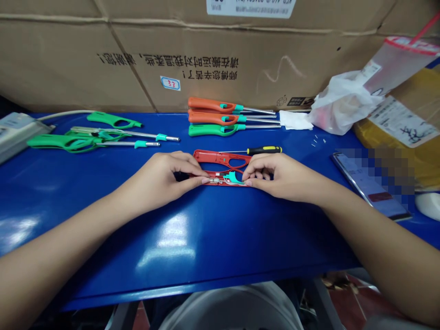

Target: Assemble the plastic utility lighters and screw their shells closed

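Red lighter half, on counter, is pinched at both ends by left hand and right hand; teal trigger appears laid in, final seating can't be told; other half is left off, just behind.

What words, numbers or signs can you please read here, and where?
"师傅您辛苦了!": upside down, cardboard box
"请在搬运时对我温柔些,谢谢您!": upside down, same box
"33": small sticker
Too small or blurred: white label, cup label, parcel label, dark printed mark
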Available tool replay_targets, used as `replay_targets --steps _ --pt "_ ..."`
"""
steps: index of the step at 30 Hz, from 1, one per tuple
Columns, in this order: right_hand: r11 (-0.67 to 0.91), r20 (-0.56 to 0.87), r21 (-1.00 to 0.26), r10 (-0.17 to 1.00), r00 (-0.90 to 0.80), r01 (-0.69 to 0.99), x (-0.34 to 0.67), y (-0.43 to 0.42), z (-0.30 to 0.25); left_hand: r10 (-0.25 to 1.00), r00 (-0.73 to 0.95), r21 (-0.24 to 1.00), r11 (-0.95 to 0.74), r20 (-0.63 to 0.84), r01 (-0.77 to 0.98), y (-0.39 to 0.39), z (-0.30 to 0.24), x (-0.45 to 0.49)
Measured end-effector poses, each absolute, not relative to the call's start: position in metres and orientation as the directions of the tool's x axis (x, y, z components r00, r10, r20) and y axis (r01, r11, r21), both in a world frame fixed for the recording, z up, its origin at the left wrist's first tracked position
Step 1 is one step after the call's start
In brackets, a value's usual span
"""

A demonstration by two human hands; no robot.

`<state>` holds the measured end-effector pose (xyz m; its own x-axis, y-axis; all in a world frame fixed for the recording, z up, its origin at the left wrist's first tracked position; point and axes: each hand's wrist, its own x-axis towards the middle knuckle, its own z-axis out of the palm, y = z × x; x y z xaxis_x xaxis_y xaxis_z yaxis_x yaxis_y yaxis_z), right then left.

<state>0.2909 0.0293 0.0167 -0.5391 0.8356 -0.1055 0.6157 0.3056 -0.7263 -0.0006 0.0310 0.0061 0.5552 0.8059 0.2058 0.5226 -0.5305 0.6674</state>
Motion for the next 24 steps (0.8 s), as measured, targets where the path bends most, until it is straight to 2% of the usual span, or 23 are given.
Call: replay_targets --steps 7,14,24 --pt "0.299 -0.114 -0.727 0.835 -0.539 0.618 0.290 0.030 0.016 0.852 0.482 0.646 -0.487 0.204 0.588 0.025 0.003 0.002" --pt "0.294 -0.121 -0.719 0.840 -0.530 0.630 0.289 0.029 0.017 0.830 0.503 0.645 -0.525 0.242 0.555 0.021 0.002 0.005" --pt "0.315 -0.104 -0.726 0.828 -0.552 0.611 0.291 0.028 0.017 0.770 0.561 0.540 -0.625 0.306 0.563 0.015 0.005 0.010"
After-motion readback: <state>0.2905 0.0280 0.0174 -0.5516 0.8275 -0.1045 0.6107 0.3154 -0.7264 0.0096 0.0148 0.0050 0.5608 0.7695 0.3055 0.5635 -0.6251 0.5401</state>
